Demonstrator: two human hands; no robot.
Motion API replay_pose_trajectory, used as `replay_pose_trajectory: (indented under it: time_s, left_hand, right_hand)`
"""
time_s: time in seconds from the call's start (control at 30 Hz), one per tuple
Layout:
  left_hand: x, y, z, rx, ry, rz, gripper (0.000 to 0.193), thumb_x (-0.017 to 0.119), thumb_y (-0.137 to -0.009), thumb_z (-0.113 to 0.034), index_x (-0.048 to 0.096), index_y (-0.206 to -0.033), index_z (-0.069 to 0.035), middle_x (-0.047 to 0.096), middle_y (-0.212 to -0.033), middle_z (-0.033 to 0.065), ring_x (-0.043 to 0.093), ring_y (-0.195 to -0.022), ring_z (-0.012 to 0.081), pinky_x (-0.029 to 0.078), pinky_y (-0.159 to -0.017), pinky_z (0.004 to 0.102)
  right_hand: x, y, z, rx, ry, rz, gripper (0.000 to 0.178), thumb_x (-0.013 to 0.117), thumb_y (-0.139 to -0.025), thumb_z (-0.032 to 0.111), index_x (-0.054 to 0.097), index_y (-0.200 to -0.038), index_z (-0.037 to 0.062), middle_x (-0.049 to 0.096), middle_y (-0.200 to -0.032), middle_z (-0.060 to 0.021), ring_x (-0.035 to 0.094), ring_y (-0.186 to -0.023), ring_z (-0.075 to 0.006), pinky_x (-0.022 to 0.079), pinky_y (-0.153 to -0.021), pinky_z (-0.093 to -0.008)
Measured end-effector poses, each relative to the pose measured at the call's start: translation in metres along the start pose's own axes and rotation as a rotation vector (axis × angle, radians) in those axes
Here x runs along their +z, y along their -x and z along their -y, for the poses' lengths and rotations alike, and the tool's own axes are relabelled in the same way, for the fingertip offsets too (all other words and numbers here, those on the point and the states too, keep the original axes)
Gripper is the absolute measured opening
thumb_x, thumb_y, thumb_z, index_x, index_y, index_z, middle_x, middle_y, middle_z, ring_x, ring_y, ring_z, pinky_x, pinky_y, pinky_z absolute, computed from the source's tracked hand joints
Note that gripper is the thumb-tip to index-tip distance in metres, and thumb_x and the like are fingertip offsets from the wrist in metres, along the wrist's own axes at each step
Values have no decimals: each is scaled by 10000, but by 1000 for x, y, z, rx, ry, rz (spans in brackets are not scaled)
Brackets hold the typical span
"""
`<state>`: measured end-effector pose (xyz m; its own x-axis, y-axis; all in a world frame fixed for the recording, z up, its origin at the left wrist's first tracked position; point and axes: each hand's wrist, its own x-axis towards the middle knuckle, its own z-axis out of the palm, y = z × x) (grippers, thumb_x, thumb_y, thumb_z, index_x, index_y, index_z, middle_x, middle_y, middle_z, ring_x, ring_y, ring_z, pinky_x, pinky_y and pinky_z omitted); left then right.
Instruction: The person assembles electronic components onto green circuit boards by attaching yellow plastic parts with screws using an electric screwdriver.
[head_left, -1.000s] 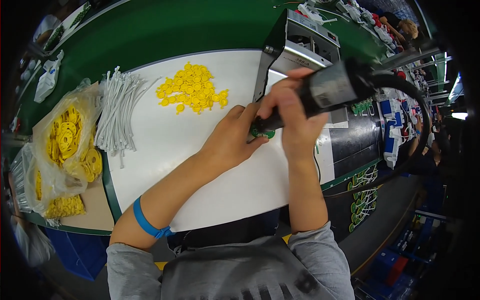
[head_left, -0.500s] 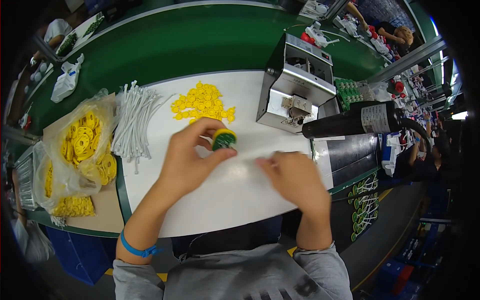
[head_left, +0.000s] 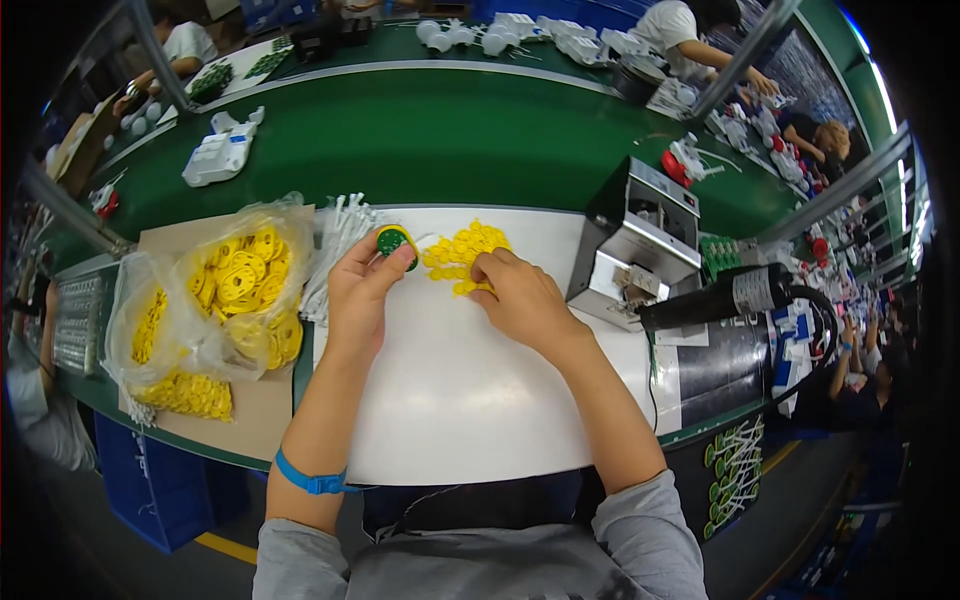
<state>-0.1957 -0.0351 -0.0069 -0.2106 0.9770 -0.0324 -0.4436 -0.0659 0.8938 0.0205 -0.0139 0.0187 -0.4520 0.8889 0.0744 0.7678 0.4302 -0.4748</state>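
Note:
Between the thumb and fingers of my left hand is a round green circuit board with a yellow plastic rim, its green face turned up. It hangs over the left side of the white work surface. My right hand reaches to the near right edge of a pile of small yellow plastic parts. Its thumb and index finger close around a part at the pile's edge; the other fingers are curled and partly hide the pile. Beside my left hand lies a bundle of white cables.
Left stands an open plastic bag of yellow discs on cardboard. A metal bench machine and a black cylindrical tool stand right. Behind runs a green belt with a white housing. Wired boards hang lower right.
My head view has shifted, showing more of the far side. My left hand, holding the board, has moved toward the cables. My right hand has gone from over the bare white surface to the yellow pile.

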Motion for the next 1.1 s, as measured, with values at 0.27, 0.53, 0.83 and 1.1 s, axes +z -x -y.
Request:
replay_pose_trajectory:
  time_s: [0.27,0.53,0.83,1.1]
  left_hand:
    - [-24,-6,-53,320,161,-140,351,747,-902,-64,658,-1233,9,687,-1062,36,629,-943,82,476,-793,203]
    - [-37,-10,-58,229,256,-61,406,742,-915,-83,627,-1296,0,682,-1095,29,621,-963,90,474,-828,232]
    - [-26,-13,-44,102,216,-8,430,722,-932,-112,613,-1337,-17,678,-1163,24,606,-976,76,449,-782,221]
    - [-8,-14,-25,3,190,99,368,661,-970,-117,612,-1319,-11,680,-1184,49,631,-1004,107,498,-803,254]
  right_hand:
    - [23,-42,48,-224,-143,-45,158,686,-894,103,652,-1031,34,657,-1012,-129,663,-917,-345,527,-812,-446]
    - [47,-82,53,-323,-1,27,158,684,-886,67,675,-1041,36,600,-1029,-113,593,-1064,-309,506,-885,-420]
    - [53,-95,32,-467,31,-11,109,648,-856,41,675,-961,41,594,-1028,-126,577,-1055,-319,478,-898,-428]
    - [-10,-46,51,-433,103,43,166,593,-851,-7,686,-965,71,669,-936,-113,631,-947,-285,463,-908,-407]
